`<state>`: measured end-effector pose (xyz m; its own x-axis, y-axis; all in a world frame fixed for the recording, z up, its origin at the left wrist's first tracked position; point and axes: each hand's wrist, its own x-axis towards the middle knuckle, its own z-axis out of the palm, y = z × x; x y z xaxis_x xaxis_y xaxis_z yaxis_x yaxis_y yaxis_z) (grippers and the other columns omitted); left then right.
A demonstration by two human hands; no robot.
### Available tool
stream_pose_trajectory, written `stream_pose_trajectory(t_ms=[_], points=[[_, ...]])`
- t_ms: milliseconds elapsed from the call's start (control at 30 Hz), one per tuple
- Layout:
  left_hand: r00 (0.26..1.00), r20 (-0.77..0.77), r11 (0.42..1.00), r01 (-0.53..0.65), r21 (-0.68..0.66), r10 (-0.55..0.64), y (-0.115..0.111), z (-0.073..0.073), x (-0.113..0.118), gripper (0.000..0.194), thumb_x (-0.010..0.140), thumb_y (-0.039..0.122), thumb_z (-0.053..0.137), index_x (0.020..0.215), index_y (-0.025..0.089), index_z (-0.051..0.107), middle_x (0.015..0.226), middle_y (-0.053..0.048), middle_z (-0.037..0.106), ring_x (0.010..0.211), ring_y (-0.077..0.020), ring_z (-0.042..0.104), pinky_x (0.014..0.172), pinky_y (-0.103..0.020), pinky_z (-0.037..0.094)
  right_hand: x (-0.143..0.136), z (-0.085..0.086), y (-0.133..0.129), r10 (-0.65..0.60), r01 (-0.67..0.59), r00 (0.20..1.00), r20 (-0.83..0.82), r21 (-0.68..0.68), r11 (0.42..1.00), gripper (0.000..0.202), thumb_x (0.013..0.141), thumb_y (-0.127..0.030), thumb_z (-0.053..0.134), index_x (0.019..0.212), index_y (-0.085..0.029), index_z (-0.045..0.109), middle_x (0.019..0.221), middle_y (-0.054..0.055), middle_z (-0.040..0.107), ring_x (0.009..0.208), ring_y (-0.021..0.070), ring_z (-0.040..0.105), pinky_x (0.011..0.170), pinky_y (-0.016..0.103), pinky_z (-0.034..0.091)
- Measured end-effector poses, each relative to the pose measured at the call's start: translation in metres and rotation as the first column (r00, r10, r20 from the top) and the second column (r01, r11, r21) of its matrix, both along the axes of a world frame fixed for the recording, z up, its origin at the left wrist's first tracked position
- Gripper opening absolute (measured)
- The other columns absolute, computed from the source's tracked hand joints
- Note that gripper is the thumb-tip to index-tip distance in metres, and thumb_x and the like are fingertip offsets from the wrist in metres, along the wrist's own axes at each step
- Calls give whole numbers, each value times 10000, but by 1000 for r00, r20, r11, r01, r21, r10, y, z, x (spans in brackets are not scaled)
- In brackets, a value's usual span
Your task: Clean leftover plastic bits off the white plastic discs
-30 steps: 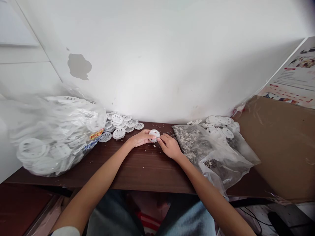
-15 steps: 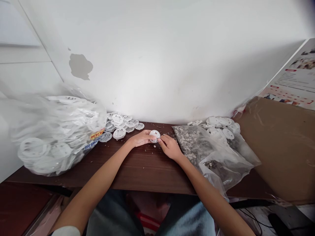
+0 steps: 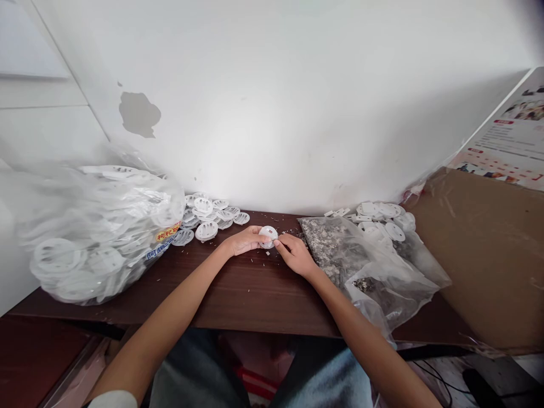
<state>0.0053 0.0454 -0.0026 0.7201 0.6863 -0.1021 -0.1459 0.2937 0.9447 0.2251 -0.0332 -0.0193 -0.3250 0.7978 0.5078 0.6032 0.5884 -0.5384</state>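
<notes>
A round white plastic disc (image 3: pixel 268 233) with small slots is held just above the brown table. My left hand (image 3: pixel 247 241) grips its left side, thumb across the front. At the disc's right lower edge, my right hand (image 3: pixel 294 252) is closed in a pinch; whatever lies between its fingertips is too small to make out. Tiny white scraps (image 3: pixel 267 253) are scattered on the wood beneath. Behind and left of my left hand lies a loose pile of similar slotted discs (image 3: pixel 207 230).
A large clear bag (image 3: pixel 106 238) full of white discs fills the left side. To the right, a clear plastic bag (image 3: pixel 335 243) holds small dark and white bits, with white discs (image 3: pixel 394 231) by it. A cardboard box (image 3: pixel 480 255) borders the table (image 3: pixel 246 306) at right; a white wall rises behind.
Hardly anything differs. Both hands and the disc stay in nearly the same place, with a slight shift of the right fingers at the disc's edge.
</notes>
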Motion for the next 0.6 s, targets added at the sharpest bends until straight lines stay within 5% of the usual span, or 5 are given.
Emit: stream_pose_trajectory(t_ms=[600], points=[[1000,-29,1000,0,3,0,-1,2,1,445,650,216,998,1025,102,787,993,-99,798,888,-169,718,925,-318,548,1,2,-3,-27,26,998,56,16,1000,432,1134,-477,419,823,-231,591,812,26,601,788,195,560,742,321,397]])
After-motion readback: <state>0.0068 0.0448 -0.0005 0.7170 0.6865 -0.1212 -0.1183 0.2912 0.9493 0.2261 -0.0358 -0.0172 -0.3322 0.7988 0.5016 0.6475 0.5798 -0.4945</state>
